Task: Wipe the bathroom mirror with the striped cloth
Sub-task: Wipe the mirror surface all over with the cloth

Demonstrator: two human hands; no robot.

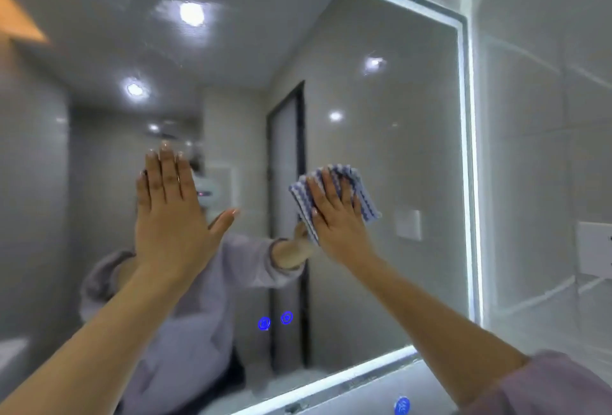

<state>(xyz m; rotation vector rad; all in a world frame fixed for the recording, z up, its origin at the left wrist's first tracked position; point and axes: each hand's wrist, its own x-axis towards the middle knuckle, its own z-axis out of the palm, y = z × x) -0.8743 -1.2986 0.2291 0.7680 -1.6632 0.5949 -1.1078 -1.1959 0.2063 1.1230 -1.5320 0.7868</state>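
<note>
Blue-and-white striped cloth, folded into a small pad, lies flat against the glass of the large rectangular wall mirror, right of centre and about mid-height. From my seat I see the right hand laid over it, palm to the cloth, pressing it onto the glass. Its fingers are straight and a little fanned, and the thumb lies along the cloth's lower left edge. The left hand is raised to the left of the cloth and well apart from it. Its four fingers are straight, pressed together and pointing up, and the thumb is splayed out to the right. I cannot tell whether this palm touches the glass.

A glowing white light strip runs round the mirror's edge. Two small blue touch icons glow low on the glass, between the forearms. A pale lilac sleeve is pushed up the right arm. To the right is a wall of glossy white tiles with a white switch plate.
</note>
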